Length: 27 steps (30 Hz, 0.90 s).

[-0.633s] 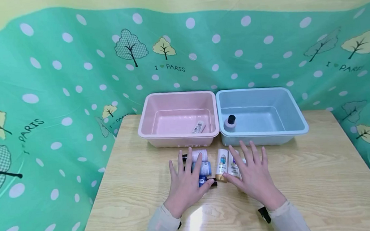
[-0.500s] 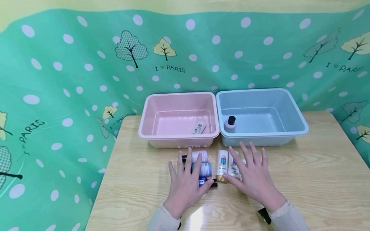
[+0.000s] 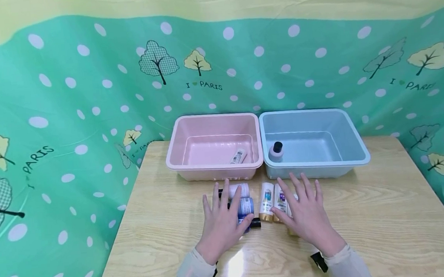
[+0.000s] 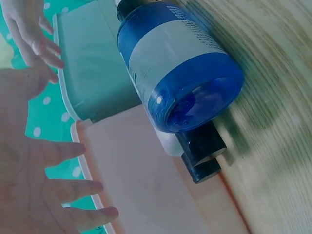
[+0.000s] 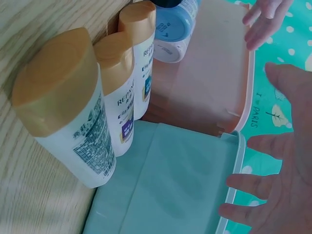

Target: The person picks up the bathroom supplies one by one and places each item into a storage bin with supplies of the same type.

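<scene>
Fingers spread, my left hand (image 3: 221,225) hovers over a group of bottles lying on the table: a dark blue bottle (image 4: 180,63) with a black cap, a lighter blue bottle (image 3: 246,206) and a pale lilac bottle (image 3: 243,190). It partly covers them in the head view. My right hand (image 3: 309,216), spread likewise, is over three white bottles with gold caps; the nearest white bottle (image 5: 78,136) is mostly hidden by it in the head view. Beside it lie the middle white bottle (image 5: 117,105) and the left white bottle (image 3: 267,200). Neither hand holds anything.
Behind the bottles a pink tub (image 3: 214,164) and a light blue tub (image 3: 318,165) stand side by side. A small white bottle (image 3: 238,156) lies in the pink one; a lilac bottle (image 3: 275,153) with black cap stands in the other. A patterned green curtain (image 3: 298,63) hangs behind.
The head view has tilted up a little, so everything sits slightly lower. More of the white bottles shows beside the right hand. Both hands stay spread over the bottles.
</scene>
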Available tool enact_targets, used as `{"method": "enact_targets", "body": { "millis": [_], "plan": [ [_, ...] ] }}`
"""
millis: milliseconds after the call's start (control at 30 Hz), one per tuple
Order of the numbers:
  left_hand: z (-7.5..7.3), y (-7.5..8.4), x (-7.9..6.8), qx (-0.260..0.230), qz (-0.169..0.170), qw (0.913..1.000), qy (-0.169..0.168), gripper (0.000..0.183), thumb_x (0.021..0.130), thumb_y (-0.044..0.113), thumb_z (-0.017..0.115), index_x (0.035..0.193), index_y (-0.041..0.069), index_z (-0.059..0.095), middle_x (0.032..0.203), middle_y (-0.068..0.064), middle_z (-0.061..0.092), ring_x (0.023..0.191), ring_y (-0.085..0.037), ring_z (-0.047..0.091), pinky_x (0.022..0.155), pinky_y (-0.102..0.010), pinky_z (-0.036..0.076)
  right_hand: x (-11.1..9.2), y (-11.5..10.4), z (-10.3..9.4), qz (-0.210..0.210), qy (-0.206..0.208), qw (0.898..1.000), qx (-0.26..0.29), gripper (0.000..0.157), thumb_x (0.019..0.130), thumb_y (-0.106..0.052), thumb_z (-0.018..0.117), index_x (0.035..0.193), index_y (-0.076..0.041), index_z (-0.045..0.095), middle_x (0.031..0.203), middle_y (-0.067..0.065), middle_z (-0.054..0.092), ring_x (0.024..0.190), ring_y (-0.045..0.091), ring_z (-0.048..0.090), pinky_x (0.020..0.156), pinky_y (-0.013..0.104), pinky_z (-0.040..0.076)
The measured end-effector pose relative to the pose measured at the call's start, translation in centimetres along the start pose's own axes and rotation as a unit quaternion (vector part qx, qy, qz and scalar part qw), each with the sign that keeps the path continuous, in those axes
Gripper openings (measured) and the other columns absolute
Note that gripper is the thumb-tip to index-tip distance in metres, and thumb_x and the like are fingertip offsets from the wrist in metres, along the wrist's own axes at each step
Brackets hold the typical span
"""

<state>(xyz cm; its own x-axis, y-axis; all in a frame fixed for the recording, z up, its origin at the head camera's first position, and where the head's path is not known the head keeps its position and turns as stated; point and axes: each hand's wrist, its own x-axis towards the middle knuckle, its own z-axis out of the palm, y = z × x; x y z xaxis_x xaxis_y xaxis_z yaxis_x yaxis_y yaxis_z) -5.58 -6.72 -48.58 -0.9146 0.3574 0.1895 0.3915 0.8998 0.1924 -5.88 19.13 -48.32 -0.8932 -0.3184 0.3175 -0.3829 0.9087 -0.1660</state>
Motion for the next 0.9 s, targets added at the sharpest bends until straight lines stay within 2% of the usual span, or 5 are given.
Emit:
{"method": "enact_targets", "body": {
  "millis": [300,433,567,733,900],
  "plan": [
    [-0.4,-1.1,0.4,-0.033,0.018,0.9964,0.077,0.069,0.100,0.047,0.057,0.153,0.007,0.038,0.158,-0.026,0.027,0.143,-0.045,0.028,0.110,-0.067,0.033,0.1,0.4,-0.1,0.015,-0.012,0.999,0.026,0.076,0.094,-0.050,0.064,0.154,-0.012,0.037,0.153,0.028,0.031,0.140,0.051,0.025,0.112,0.073,0.016],
    [-0.9,-1.9,0.9,-0.062,0.038,0.9873,0.141,0.062,0.099,0.031,0.064,0.147,-0.002,0.043,0.149,-0.030,0.038,0.136,-0.046,0.039,0.110,-0.055,0.041,0.0,0.7,-0.1,0.013,-0.011,0.999,0.029,0.075,0.093,-0.042,0.068,0.153,-0.009,0.038,0.152,0.028,0.032,0.137,0.051,0.030,0.108,0.073,0.026],
    [-1.4,-3.1,1.3,-0.076,0.050,0.9747,0.204,0.054,0.095,0.015,0.068,0.140,-0.007,0.048,0.139,-0.030,0.048,0.126,-0.044,0.050,0.103,-0.042,0.050,-0.1,0.9,0.0,0.016,-0.011,0.999,0.045,0.073,0.093,-0.038,0.069,0.152,-0.007,0.040,0.151,0.029,0.034,0.134,0.052,0.034,0.103,0.073,0.033],
    [-2.5,-4.9,2.0,-0.084,0.032,0.9644,0.249,0.050,0.091,0.005,0.071,0.136,-0.008,0.052,0.131,-0.029,0.054,0.119,-0.042,0.056,0.092,-0.041,0.057,0.0,1.3,0.3,0.031,-0.014,0.997,0.070,0.070,0.093,-0.035,0.071,0.150,-0.006,0.042,0.149,0.029,0.038,0.131,0.050,0.040,0.100,0.073,0.038],
    [-3.7,-7.1,2.5,-0.069,-0.009,0.9620,0.264,0.048,0.092,0.006,0.072,0.135,-0.007,0.054,0.132,-0.029,0.055,0.116,-0.043,0.058,0.087,-0.046,0.059,-0.1,1.7,0.5,0.032,-0.007,0.995,0.095,0.068,0.090,-0.025,0.076,0.146,-0.002,0.045,0.142,0.030,0.044,0.126,0.049,0.045,0.100,0.069,0.041]
  ]
}}
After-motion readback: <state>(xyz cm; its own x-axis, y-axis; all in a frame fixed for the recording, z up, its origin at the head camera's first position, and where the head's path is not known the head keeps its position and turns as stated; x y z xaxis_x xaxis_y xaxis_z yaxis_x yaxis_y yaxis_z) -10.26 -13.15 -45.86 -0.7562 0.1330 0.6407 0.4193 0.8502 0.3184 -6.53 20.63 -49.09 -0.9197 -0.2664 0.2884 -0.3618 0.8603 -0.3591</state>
